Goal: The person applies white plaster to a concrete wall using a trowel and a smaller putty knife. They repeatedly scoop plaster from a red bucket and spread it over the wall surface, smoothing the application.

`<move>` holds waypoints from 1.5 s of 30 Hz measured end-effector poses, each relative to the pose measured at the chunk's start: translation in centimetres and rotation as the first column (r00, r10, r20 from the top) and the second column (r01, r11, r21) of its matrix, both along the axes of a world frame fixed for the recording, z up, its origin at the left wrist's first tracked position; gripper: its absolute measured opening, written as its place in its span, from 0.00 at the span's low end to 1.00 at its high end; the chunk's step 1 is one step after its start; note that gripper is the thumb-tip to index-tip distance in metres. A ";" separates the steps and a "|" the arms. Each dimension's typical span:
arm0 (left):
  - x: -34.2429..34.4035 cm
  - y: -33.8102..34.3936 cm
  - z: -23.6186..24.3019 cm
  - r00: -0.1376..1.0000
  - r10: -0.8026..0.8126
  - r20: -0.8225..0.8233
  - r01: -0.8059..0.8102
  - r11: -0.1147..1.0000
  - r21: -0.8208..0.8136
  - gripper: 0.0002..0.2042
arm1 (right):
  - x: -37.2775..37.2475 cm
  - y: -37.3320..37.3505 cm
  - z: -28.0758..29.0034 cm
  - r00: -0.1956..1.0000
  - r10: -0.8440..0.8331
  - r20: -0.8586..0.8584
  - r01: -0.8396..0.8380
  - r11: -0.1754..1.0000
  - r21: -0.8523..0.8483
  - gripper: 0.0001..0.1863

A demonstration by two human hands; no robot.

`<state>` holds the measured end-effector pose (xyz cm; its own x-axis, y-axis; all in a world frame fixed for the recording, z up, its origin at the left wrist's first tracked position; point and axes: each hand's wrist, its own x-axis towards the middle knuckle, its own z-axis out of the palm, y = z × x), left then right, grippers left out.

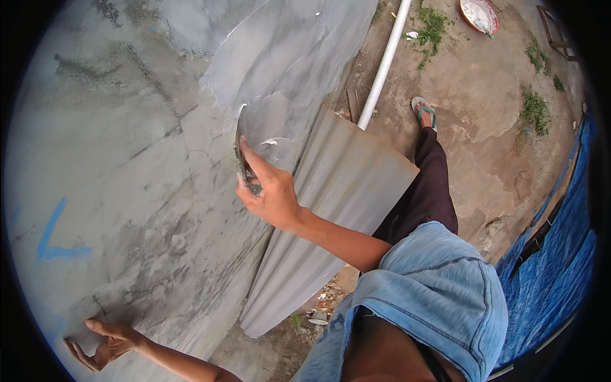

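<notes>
My right hand (275, 191) grips a thin, flat putty scraper (240, 143), seen nearly edge-on, its blade up against the grey wall (127, 172). A white bit of putty sits at the blade's upper tip. Just beside the scraper, a white smear (277, 141) marks a smoother, lighter coated patch (254, 70) of the wall. At the lower left my left hand (114, 344) holds nothing; its thumb and fingers are spread at the wall, and I cannot tell whether they press on it. A blue painted line (54, 232) shows on the wall above that hand.
A corrugated grey sheet (337, 184) leans along the wall's foot, beneath my right forearm. Beyond it runs a white pipe (386, 63). My sandalled foot (425, 114) stands on bare ground. Farther off lie a red basin (468, 19) with white material, weeds (534, 111) and a blue tarp (550, 274).
</notes>
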<state>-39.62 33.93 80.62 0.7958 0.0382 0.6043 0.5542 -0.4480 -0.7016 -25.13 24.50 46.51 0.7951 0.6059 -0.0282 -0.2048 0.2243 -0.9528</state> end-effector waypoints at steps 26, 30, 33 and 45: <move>0.2 -0.7 0.2 0.995 0.081 -0.050 -0.072 0.983 0.170 0.23 | 5.2 0.4 -0.1 0.995 -0.046 -0.083 0.045 0.999 -0.016 0.27; 0.2 -0.7 0.0 0.998 0.059 -0.035 -0.053 0.989 0.138 0.23 | 2.9 -1.0 2.6 0.941 -0.057 0.333 0.031 0.996 0.083 0.28; -0.6 -0.2 0.5 0.998 -0.024 -0.062 0.032 0.991 0.127 0.24 | 2.1 -4.2 0.1 0.916 -0.064 0.396 0.023 0.994 0.107 0.24; -0.3 0.0 0.4 0.998 -0.062 -0.027 0.064 0.996 0.066 0.25 | -2.9 -0.8 -19.4 0.790 -0.076 -0.609 -0.090 0.967 -0.237 0.16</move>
<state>-39.96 33.97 81.03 0.8104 -0.0525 0.5835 0.5080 -0.4332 -0.7445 -28.00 23.69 27.08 0.5563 0.5192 -0.6488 -0.7600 0.0022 -0.6499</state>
